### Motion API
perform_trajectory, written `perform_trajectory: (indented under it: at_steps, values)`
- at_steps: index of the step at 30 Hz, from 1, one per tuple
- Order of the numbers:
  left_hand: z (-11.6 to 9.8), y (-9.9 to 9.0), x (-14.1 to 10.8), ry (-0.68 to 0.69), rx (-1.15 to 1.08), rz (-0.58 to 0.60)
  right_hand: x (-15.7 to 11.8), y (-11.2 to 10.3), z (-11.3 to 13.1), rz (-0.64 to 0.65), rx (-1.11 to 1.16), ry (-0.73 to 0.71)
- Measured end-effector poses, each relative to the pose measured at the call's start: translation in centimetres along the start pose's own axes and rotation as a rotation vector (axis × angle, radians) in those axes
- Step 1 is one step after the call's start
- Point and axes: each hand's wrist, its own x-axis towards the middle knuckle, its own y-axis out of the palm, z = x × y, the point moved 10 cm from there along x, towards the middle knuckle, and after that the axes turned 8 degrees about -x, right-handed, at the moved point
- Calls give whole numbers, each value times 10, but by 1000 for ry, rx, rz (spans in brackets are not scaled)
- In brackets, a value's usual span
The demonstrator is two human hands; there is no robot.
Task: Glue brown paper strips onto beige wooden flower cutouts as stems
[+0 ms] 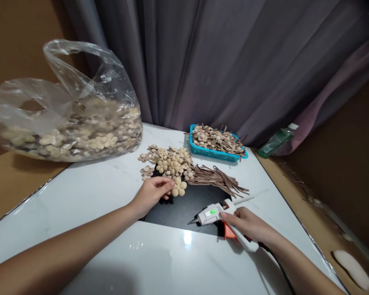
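Pinched between the thumb and fingers of my left hand [155, 192] is a beige five-petalled fabric flower [178, 187]. It is held over the black mat [175, 211], just in front of a pile of similar flowers [172, 159]. My right hand [250, 223] grips a white glue gun [212, 214] with a small green display and an orange trigger. The gun's metal nozzle points left above the mat, apart from the flower. Thin brown strips [215, 178] lie bunched to the right of the pile.
A clear plastic bag [70, 127] full of flowers stands at the back left. At the back is a blue basket [215, 154] heaped with flowers and strips. A green bottle [276, 141] leans beyond the white table's [110, 246] right edge. The gun's black cord [278, 262] trails to the front.
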Motion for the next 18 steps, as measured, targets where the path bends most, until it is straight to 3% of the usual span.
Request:
perform_trajectory:
  at_steps: [6, 11, 15, 18]
  values:
    - [-2, -1, 0, 8, 5, -1, -6, -17, 21, -216, -407, -90]
    - [-1, -1, 3, 35, 15, 2, -7, -23, 34, -161, -725, -70]
    - [1, -1, 4, 37, 27, 11, 15, -50, 56, -270, -768, -84]
    - [2, -2, 4, 32, 29, 10, 42, -57, 78, -319, -749, -186]
